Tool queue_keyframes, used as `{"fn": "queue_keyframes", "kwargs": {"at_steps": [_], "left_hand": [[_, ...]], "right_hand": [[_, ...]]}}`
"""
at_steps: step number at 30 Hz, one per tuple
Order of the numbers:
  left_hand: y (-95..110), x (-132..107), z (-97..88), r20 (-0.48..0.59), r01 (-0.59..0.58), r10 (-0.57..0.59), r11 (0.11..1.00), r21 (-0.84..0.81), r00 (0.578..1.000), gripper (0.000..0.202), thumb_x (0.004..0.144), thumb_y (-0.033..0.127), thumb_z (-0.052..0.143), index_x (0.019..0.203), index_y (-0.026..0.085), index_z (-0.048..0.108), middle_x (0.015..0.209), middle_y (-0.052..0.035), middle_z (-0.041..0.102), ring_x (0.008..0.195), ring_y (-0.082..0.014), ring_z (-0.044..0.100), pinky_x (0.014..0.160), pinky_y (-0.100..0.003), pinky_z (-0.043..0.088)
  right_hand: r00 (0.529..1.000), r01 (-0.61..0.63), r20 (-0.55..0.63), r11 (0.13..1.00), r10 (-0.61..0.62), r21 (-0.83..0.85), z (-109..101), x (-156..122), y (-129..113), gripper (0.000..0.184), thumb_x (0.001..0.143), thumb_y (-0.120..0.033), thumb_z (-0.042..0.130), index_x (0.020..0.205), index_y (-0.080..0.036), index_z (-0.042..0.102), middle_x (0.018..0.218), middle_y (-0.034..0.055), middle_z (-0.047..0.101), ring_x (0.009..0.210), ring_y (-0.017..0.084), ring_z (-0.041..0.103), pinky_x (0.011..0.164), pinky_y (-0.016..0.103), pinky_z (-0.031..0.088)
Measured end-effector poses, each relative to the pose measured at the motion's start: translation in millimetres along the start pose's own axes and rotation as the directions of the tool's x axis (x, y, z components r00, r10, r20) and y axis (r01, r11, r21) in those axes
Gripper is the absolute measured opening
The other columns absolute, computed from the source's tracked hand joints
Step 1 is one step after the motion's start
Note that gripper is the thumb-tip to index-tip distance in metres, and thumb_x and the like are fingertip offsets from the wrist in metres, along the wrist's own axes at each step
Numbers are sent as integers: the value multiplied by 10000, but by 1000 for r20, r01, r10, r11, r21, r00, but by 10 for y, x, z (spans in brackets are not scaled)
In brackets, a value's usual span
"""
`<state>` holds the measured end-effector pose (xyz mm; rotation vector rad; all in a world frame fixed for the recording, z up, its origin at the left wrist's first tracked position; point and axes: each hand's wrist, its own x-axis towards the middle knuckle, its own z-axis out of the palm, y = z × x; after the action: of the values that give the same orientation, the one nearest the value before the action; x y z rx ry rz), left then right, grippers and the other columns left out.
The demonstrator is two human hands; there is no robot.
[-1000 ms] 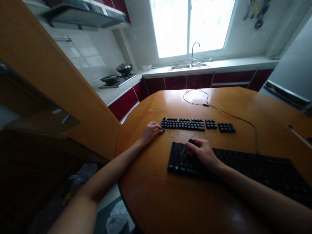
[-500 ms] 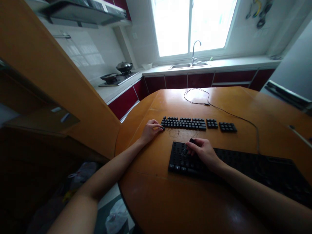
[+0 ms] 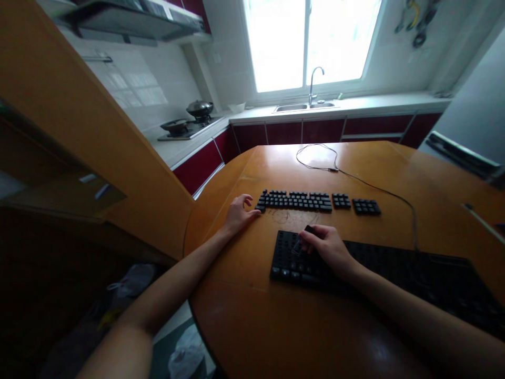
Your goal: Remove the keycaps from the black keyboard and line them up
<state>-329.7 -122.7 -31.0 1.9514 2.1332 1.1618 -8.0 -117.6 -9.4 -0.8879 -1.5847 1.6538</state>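
Note:
My left hand (image 3: 238, 213) rests on the wooden table (image 3: 276, 326), fingers loosely apart, its thumb at the left end of the rows of loose black keycaps (image 3: 295, 201) laid out there. Two smaller keycap groups (image 3: 341, 201) lie to the right of those rows. My right hand (image 3: 327, 247) is closed on a small keycap puller (image 3: 303, 239), its dark handle showing above my fingers and its wire end down on the upper left part of the black keyboard (image 3: 282, 260). The keyboard shows bare switches there and a few keys along its front edge.
The keyboard's cable (image 3: 355, 178) loops across the table behind the keycaps. A thin stick-like object (image 3: 483, 221) lies at the table's right edge. Behind are a kitchen counter with a sink (image 3: 303, 107) and a stove with pans (image 3: 185, 126). Bags lie on the floor at the lower left.
My left hand's fingers, pinched at the leftmost keycap before, have opened and drawn slightly back. My right hand stays on the keyboard with the puller.

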Motion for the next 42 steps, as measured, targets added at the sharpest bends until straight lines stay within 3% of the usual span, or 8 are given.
{"fn": "queue_keyframes", "kwargs": {"at_steps": [7,36,39,42], "left_hand": [[35,6,15,45,90,-88,995,-40,995,411,698,363,836,972,198,578,818,-1,696,734,-177,626,731,-302,463],[62,40,28,86,110,-108,994,-22,990,397,695,409,822,920,203,568,831,-4,682,731,-176,614,725,-295,466],[65,25,14,35,86,-88,994,62,995,386,705,450,811,836,198,548,806,-13,630,759,-190,576,724,-302,449],[162,-42,-10,-48,-13,20,989,145,999,335,801,457,726,787,196,516,810,-27,575,808,-203,536,750,-318,436]], "right_hand": [[1000,-12,4,1000,12,10,11,-12,-34,371,759,-509,732,704,-150,657,621,28,646,538,135,581,515,264,467],[1000,14,-5,1000,-14,16,10,15,19,335,787,-458,717,714,-139,649,619,25,647,523,126,578,508,254,459],[999,49,7,999,-49,-17,12,-19,25,327,811,-452,702,706,-149,638,615,20,640,523,131,576,506,257,453],[992,117,69,986,-109,-121,24,-88,10,312,858,-418,666,691,-157,626,608,15,626,533,135,563,515,260,438]]}}
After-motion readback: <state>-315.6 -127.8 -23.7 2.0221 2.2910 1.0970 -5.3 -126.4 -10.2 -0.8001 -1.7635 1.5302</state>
